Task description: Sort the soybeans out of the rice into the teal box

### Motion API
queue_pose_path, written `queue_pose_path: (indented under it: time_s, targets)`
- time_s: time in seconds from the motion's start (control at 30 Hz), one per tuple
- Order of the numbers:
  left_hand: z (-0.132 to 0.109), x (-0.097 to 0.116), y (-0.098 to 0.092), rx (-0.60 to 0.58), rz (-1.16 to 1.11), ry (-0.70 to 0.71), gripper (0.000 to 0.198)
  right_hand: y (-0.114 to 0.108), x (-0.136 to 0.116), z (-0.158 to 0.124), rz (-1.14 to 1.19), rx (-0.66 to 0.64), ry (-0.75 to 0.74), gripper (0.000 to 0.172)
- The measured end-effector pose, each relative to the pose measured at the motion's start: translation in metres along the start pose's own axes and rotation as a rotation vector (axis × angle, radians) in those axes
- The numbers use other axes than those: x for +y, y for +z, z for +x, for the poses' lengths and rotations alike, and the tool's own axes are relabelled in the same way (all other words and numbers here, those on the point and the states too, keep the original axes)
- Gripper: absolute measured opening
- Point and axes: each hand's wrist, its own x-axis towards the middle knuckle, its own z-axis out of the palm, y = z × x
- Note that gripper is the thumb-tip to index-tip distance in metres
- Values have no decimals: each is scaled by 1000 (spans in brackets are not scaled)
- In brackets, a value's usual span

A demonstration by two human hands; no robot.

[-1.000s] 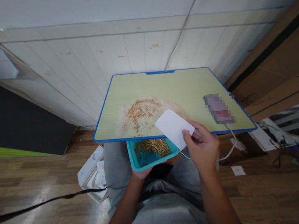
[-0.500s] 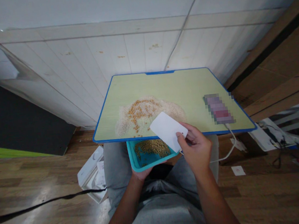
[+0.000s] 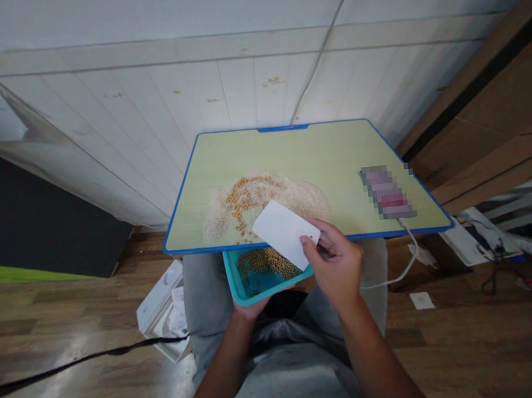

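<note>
My left hand holds a turquoise plastic tray from below, just under the table's front edge; most of its fingers are hidden beneath the tray. Many yellow soybeans lie inside. Between thumb and fingers, my right hand pinches a white card, tilted over the table edge and covering the tray's right part. On the table, a spread of white rice grains has soybeans mixed in at its left and middle, close to the card's far corner.
The small table has a pale green top and blue rim. A pixelated phone-like object lies at its right, with a white cable hanging down. An open white box is on the floor at left. Cardboard stands at right.
My right hand and the white card have moved a little to the left, covering more of the rice's front edge. The tray stays nearly in place in my left hand.
</note>
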Motion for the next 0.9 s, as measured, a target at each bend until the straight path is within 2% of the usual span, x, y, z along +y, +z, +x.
queue_pose_path:
  time_s: [0.07, 0.27, 0.33, 0.5, 0.9]
  targets:
    - [-4, 0, 8, 26, 18, -2, 85, 4, -1, 1, 0, 4, 1, 29]
    - [-15, 0, 44, 198, 161, 75, 71, 15, -6, 5, -31, -30, 1, 32]
    - [-16, 0, 50, 208, 212, 70, 66, 18, -8, 6, -32, -32, 0, 32]
    - [-16, -1, 56, 115, 284, 83, 58, 20, -10, 8, 3, -21, -23, 32]
    - [-18, -2, 56, 76, 219, 44, 57, 18, -9, 8, -11, 40, -8, 33]
